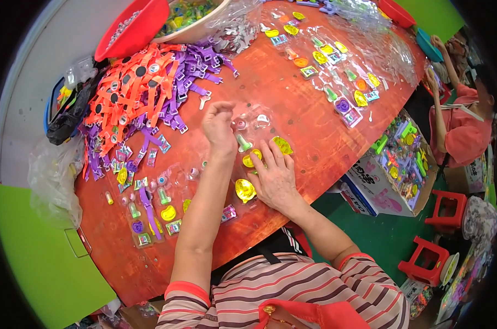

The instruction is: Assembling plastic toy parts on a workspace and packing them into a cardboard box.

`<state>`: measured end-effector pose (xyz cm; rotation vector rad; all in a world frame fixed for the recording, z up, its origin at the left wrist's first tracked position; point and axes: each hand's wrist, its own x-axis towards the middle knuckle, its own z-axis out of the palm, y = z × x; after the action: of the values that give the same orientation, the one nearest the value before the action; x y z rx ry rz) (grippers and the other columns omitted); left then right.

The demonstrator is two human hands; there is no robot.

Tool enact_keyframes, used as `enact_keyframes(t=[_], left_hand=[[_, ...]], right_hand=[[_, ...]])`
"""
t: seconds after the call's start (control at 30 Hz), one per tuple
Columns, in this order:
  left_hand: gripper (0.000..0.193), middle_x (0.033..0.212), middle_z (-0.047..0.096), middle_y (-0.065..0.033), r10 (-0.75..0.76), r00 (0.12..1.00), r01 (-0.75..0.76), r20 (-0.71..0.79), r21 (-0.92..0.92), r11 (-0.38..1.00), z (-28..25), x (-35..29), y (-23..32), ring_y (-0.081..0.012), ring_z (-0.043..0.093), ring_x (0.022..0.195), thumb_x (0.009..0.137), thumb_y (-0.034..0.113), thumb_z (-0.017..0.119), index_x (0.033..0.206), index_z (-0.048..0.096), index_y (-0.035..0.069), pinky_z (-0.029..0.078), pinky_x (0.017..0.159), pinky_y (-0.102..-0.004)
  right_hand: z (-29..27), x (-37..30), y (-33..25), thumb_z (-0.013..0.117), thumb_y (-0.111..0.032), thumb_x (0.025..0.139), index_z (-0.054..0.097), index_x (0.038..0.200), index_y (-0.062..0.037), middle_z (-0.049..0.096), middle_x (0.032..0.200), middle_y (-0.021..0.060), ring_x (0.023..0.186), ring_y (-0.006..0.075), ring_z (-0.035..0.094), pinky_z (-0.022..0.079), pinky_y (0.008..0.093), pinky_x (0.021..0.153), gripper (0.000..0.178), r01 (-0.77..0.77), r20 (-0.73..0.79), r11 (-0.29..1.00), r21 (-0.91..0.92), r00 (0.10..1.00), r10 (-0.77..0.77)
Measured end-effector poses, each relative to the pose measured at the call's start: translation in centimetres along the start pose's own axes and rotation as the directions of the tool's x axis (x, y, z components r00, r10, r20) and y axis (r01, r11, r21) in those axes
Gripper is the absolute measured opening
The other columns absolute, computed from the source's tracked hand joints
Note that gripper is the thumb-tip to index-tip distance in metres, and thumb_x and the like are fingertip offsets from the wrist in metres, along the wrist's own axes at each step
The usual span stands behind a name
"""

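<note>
My left hand (220, 127) is raised over the middle of the table with its fingers curled together; whatever they hold, if anything, is hidden. Flat and spread, my right hand (275, 178) presses on a clear plastic blister tray beside a round yellow toy piece (250, 159). Around its fingers lie a yellow oval piece (282, 145) and a shiny yellow animal-shaped piece (245, 190). A small pale-green tube (243, 143) sits just right of my left wrist. Left of my left forearm, more trays hold a purple watch-like band (148, 211), a yellow round piece (168, 213) and small printed packets (173, 227).
A heap of orange and purple toy bands (136, 90) covers the table's left. Behind stand a red basin (129, 30) and a cream basin (221, 8). Filled trays (344, 104) lie at far right. A toy-filled carton (388, 181), red stools (446, 211) and a co-worker (465, 118) are beyond.
</note>
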<state>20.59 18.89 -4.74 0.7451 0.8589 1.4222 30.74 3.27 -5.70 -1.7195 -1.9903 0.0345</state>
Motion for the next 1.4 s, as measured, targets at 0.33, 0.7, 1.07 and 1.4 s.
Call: enact_keyframes(t=[0.33,0.7,1.07,1.4], left_hand=[[0.02,0.099,0.065,-0.0152,0.013,0.993,-0.005,0.113,-0.072,0.997,-3.3,-2.5,1.8,-0.0252,0.063,0.097,0.079,-0.007,0.048,0.096,0.058,-0.003,0.05,0.09,-0.0348],[0.02,0.101,0.065,-0.0127,-0.045,0.968,0.058,0.246,-0.043,0.997,-3.5,-5.1,0.8,-0.0238,0.062,0.103,0.079,-0.01,0.048,0.092,0.059,-0.001,0.047,0.097,-0.0344],[0.02,0.102,0.065,-0.0138,-0.057,0.984,0.061,0.166,-0.022,0.998,-6.4,-5.5,1.2,-0.0227,0.063,0.101,0.078,-0.011,0.048,0.092,0.058,-0.001,0.049,0.095,-0.0346],[0.021,0.101,0.064,-0.0149,-0.048,0.998,0.047,0.03,0.012,0.999,-7.8,-6.7,4.8,-0.0266,0.063,0.099,0.084,-0.007,0.047,0.101,0.056,0.0,0.053,0.089,-0.0369]], right_hand=[[1.2,2.0,0.2,0.062,-0.035,0.087,0.054,0.126,-0.0096,0.04,0.143,0.0162,0.132,0.0351,0.037,0.032,0.0485,0.098,0.048,0.052,0.049,0.997,0.059,0.997,-0.055],[-5.7,6.2,21.4,0.058,-0.041,0.088,0.05,0.134,-0.0142,0.034,0.148,0.017,0.135,0.0344,0.033,0.03,0.052,0.101,0.053,-0.345,-0.369,0.856,-0.384,0.907,0.201],[-3.2,3.1,15.5,0.059,-0.04,0.087,0.05,0.133,-0.01,0.046,0.137,0.0147,0.129,0.0335,0.038,0.029,0.051,0.101,0.056,-0.235,-0.229,0.905,-0.356,0.96,0.159],[-3.2,-1.2,5.7,0.062,-0.039,0.084,0.05,0.134,-0.01,0.046,0.138,0.0158,0.13,0.0342,0.037,0.029,0.0494,0.099,0.059,-0.245,-0.093,0.936,-0.251,0.969,0.229]])
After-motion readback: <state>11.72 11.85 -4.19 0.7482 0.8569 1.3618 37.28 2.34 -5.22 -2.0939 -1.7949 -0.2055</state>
